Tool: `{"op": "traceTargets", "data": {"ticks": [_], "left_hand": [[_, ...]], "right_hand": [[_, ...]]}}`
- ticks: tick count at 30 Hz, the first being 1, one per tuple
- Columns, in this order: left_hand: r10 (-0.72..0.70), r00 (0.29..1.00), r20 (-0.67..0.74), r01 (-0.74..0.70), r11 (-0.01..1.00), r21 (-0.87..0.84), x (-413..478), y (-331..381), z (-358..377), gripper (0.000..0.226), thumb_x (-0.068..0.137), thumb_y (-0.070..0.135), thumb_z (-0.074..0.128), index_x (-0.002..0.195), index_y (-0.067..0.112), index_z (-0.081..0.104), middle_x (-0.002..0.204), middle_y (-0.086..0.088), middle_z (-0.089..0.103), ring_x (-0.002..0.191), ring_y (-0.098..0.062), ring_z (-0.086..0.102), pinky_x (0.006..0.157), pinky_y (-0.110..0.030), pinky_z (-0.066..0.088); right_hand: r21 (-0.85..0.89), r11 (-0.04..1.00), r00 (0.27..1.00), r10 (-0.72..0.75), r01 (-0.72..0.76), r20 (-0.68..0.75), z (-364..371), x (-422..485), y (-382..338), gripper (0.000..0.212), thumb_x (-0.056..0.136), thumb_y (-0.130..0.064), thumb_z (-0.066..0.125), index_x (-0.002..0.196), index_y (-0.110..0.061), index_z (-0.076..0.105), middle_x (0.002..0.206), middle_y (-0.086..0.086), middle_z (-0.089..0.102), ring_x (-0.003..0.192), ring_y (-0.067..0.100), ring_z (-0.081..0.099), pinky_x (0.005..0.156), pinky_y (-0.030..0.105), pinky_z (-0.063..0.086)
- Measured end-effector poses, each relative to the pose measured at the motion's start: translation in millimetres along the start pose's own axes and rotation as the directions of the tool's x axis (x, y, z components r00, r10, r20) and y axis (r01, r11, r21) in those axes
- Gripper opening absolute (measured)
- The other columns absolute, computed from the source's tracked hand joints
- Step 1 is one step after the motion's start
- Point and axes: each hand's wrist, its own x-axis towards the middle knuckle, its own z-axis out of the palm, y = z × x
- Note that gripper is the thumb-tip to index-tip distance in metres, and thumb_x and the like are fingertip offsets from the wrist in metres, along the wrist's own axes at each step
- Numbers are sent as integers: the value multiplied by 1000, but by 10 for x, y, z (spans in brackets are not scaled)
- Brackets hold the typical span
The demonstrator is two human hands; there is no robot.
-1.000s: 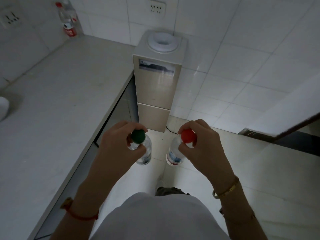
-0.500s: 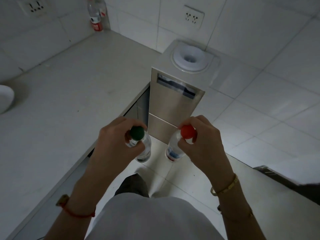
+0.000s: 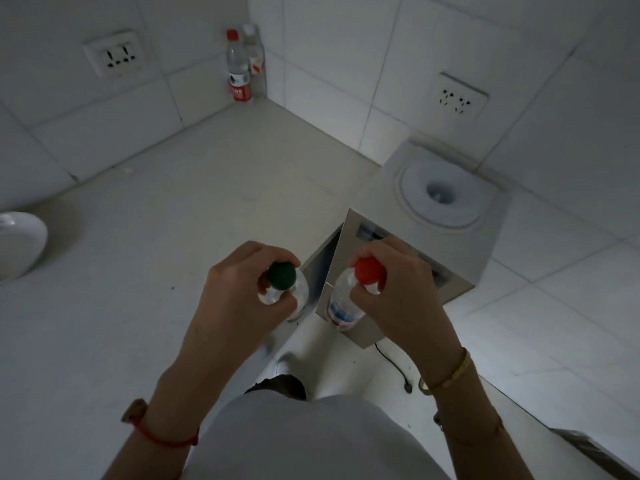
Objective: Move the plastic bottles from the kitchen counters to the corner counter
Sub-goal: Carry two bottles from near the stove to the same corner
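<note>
White tiled walls meet at the far corner of the counter [image 3: 145,271], and two bottles already stand there side by side against the tiles: one with a red cap and red label [image 3: 238,69], and a clear one with a white cap [image 3: 255,57] just behind it. You carry two more. Your left hand [image 3: 239,299] is closed round the neck of the green-capped bottle [image 3: 284,289], which hangs near the counter's right edge. Your right hand [image 3: 398,292] grips the neck of the red-capped bottle [image 3: 349,296] above the water dispenser [image 3: 415,244], off the counter. That makes four bottles in view, both of yours well apart from the corner pair.

Between your hands and the corner the counter top lies bare. A white bowl [image 3: 19,242] sits at its left edge, partly cut off by the frame. Two wall sockets show, one on the left wall [image 3: 116,53] and one on the right wall [image 3: 459,98]. The dispenser stands just beside the counter's right end, with a dark cord [image 3: 394,365] trailing on the floor near it.
</note>
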Motion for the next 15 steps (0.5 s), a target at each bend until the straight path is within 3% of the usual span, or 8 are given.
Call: {"op": "traceTargets", "data": {"ticks": [8, 15], "left_hand": [[-22, 999, -37, 23, 1000, 14, 722, -300, -188, 34, 67, 2, 77, 99, 13, 71, 93, 3, 67, 70, 3, 53, 69, -11, 46], [-80, 995, -66, 82, 996, 25, 1144, -520, -278, 36, 66, 2, 79, 99, 14, 70, 92, 4, 67, 69, 2, 54, 68, -5, 43]], "right_hand": [[36, 996, 997, -81, 81, -19, 133, 917, -187, 28, 69, -5, 72, 93, -15, 61, 96, -2, 58, 81, 9, 56, 71, 6, 43], [27, 993, 993, -116, 116, 22, 308, 1547, -245, 30, 70, -10, 75, 95, -17, 60, 97, -3, 59, 80, 6, 51, 71, -4, 38]]}}
